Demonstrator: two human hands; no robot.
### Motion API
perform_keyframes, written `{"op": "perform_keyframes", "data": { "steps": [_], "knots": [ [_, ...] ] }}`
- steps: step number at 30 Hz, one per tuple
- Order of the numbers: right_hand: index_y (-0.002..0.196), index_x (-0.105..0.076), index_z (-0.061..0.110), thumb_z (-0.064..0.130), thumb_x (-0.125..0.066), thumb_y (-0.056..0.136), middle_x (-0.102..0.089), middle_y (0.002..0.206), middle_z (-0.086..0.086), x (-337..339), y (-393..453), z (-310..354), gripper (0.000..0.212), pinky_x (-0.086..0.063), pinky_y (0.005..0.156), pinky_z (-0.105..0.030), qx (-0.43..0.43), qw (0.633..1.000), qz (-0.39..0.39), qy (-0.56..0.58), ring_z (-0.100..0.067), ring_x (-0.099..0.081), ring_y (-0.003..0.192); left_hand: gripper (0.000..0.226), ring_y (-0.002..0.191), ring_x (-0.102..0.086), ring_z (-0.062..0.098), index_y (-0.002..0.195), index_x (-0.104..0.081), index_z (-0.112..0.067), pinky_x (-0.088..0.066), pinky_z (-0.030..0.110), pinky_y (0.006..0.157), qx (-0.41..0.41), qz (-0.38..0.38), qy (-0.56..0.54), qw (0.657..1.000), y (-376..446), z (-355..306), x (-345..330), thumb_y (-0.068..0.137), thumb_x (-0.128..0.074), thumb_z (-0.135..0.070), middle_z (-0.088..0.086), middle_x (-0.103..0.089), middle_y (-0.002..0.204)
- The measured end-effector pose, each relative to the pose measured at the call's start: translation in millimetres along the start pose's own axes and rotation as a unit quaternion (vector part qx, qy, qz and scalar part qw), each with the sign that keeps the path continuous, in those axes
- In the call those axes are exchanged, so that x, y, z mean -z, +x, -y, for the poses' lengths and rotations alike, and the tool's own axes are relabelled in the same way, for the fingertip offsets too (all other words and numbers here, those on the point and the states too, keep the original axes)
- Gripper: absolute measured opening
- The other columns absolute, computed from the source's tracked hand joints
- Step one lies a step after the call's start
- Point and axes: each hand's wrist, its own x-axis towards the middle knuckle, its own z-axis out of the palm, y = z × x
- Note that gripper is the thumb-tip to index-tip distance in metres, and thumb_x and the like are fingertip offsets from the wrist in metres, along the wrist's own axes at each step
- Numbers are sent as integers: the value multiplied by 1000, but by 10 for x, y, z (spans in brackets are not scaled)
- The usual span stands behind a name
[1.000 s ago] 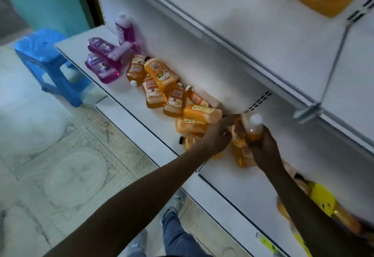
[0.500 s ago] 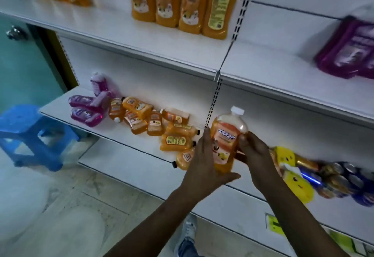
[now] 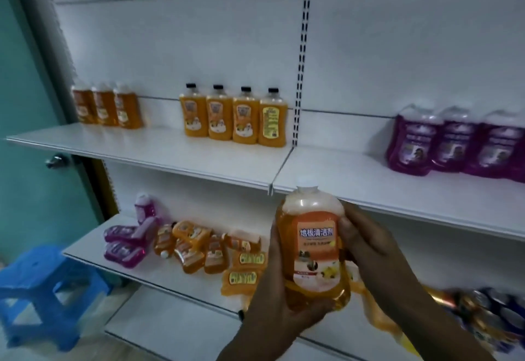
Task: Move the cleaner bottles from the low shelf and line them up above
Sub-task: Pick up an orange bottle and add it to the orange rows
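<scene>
holding one orange bottle (image 3: 312, 247), seven orange bottles (image 3: 233, 116) above.

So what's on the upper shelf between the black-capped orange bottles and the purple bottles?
Bare white upper shelf between black-capped orange bottles and purple bottles, head view.

This looks like a shop. Long white metal shelves (image 3: 170, 159) run along a white wall, with a slotted metal strip (image 3: 302, 48) going up it. On the upper shelf, orange bottles with black caps (image 3: 233, 116) stand in a neat row, all the same. More orange bottles (image 3: 106, 108) stand far left, and purple bottles (image 3: 454, 142) stand on the right. A blue plastic stool (image 3: 42, 281) sits on the floor at the left.
</scene>
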Motion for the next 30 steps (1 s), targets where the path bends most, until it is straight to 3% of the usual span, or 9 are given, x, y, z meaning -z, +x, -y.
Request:
{"op": "perform_keyframes", "data": {
  "steps": [3, 5, 6, 8, 11, 15, 23, 27, 30],
  "knots": [
    [134, -31, 63, 57, -58, 81, -45, 135, 33, 48, 73, 204, 60, -54, 81, -18, 41, 994, 66, -74, 4, -55, 117, 110, 124, -48, -8, 133, 8, -67, -45, 14, 97, -13, -31, 12, 999, 70, -139, -90, 81, -76, -21, -43, -41, 131],
    [134, -12, 70, 64, -57, 75, -10, 149, 39, 62, 136, 248, 75, -44, 86, -4, 109, 971, 120, -174, 19, -29, 129, 108, 128, -47, -3, 130, 7, -74, -45, 23, 103, -24, -51, 23, 998, 82, -233, -117, 83, -75, -22, -36, -39, 139],
    [133, -8, 71, 65, -57, 73, -2, 150, 41, 56, 176, 267, 78, -40, 86, 1, 131, 963, 137, -192, 23, -21, 130, 106, 130, -46, 0, 128, 5, -77, -45, 28, 105, -22, -70, 26, 997, 63, -289, -111, 83, -74, -23, -30, -37, 143],
    [130, -10, 74, 63, -66, 74, -2, 148, 43, 36, 234, 310, 81, -40, 86, 1, 126, 962, 168, -174, 23, -20, 130, 101, 130, -48, 3, 128, 0, -78, -47, 32, 104, -19, -104, 35, 994, 8, -398, -70, 82, -74, -26, -20, -40, 145],
    [129, -11, 74, 47, -71, 73, -5, 147, 44, -111, 331, 331, 87, -43, 87, -2, 127, 954, 225, -153, 17, -24, 133, 100, 123, -55, 8, 130, -2, -76, -52, 31, 96, -19, -153, 51, 987, -133, -486, 109, 84, -72, -22, -24, -52, 134],
    [131, -6, 73, 48, -70, 70, -2, 148, 41, -574, 513, 359, 92, -45, 88, -4, 147, 937, 267, -170, 14, -23, 133, 98, 121, -58, 12, 136, -2, -70, -54, 43, 94, -15, -197, 63, 978, -288, -542, 543, 83, -73, -28, -25, -54, 131],
    [141, -11, 59, 42, -77, 74, -8, 145, 41, -1979, 937, 552, 96, -48, 85, -7, 215, 919, 287, -165, 19, -34, 122, 101, 120, -58, 9, 145, -2, -51, -54, 24, 86, -72, -246, 58, 965, -579, -662, 1936, 82, -72, -16, -25, -54, 130],
    [144, -6, 55, 41, -77, 76, -3, 151, 33, -2644, 1153, 669, 99, -50, 96, -19, 239, 905, 296, -188, 7, -32, 131, 97, 116, -59, 2, 136, -12, -69, -55, 19, 80, -85, -265, 103, 955, -702, -764, 2704, 71, -75, -33, -33, -54, 124],
    [143, 1, 56, 38, -78, 77, 2, 151, 34, -3032, 1307, 661, 105, -50, 96, -18, 234, 902, 299, -207, 3, -31, 132, 98, 109, -62, -2, 134, -15, -69, -54, 15, 74, -66, -268, 123, 953, -708, -770, 3169, 72, -80, -31, -36, -58, 117]
  ]
}}
